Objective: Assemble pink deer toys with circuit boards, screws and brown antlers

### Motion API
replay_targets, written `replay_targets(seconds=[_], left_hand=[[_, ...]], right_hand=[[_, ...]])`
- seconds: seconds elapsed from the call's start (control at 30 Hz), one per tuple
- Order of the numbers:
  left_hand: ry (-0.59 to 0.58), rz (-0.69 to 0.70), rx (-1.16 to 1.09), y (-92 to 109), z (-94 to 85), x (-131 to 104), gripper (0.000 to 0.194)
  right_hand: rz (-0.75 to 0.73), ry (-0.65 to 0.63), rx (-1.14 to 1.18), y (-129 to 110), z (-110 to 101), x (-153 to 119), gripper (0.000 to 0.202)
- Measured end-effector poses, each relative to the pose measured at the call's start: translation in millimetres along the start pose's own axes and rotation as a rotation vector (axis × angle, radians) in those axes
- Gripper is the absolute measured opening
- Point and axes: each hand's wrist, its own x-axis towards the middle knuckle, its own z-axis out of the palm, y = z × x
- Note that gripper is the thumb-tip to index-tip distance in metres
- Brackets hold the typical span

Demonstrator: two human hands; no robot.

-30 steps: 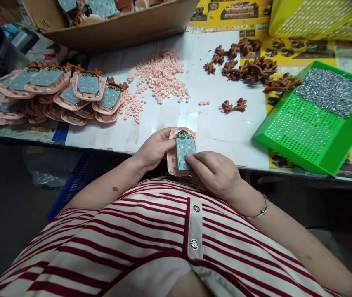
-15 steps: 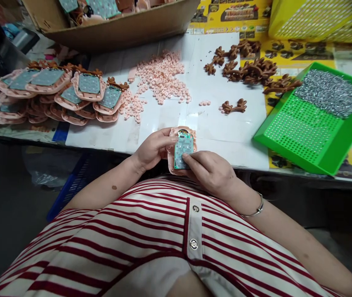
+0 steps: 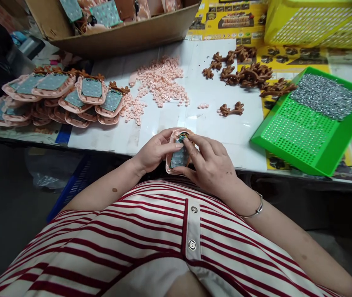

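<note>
Just over the table's front edge, my left hand (image 3: 155,152) grips a pink plastic shell (image 3: 168,164) from its left side, thumb across the front. A green circuit board (image 3: 179,158) sits inside the shell, with thin wires at its top end. My right hand (image 3: 210,161) holds the shell from the right, its fingertips pressed at the top of the board and its thumb near the bottom. The fingers hide parts of the board. Beyond the hands lie a few loose pink pieces (image 3: 203,106) and a single brown antler-shaped part (image 3: 231,109).
Stacked shells with boards (image 3: 92,90) stand at left beside a heap of small pink pieces (image 3: 163,80). More brown parts (image 3: 250,74) lie at the back right. A green basket (image 3: 302,140) holds screws (image 3: 326,95). Behind are a cardboard box (image 3: 116,39) and a yellow basket (image 3: 318,24).
My right fingers have moved from the board's lower part up to its top end. The shell is tilted a little differently. The view has shifted slightly.
</note>
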Motion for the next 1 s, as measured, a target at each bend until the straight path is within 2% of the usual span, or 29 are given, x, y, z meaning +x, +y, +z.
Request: replay_targets(seconds=[0.27,0.47,0.53,0.67,0.8,1.0], left_hand=[[-0.119,-0.035,-0.011,6,20.4,2,0.045],[-0.095,0.008,0.032,0,32.2,8,0.052],[-0.062,0.030,0.084,-1,36.0,11,0.049],[-0.025,0.009,0.143,-1,40.1,17,0.049],[-0.091,-0.048,0.115,0,39.0,23,0.055],[-0.123,-0.102,0.078,-4,33.9,32,0.057]], right_hand=[[0.053,0.091,-0.247,-3,-8,-5,0.058],[0.078,0.177,-0.233,-1,-8,-14,0.059],[0.098,0.207,-0.199,0,-8,-14,0.061],[0.213,0.145,-0.009,9,-11,-13,0.062],[0.339,0.139,0.180,30,-6,-20,0.049],[0.374,0.038,0.417,52,10,-31,0.049]])
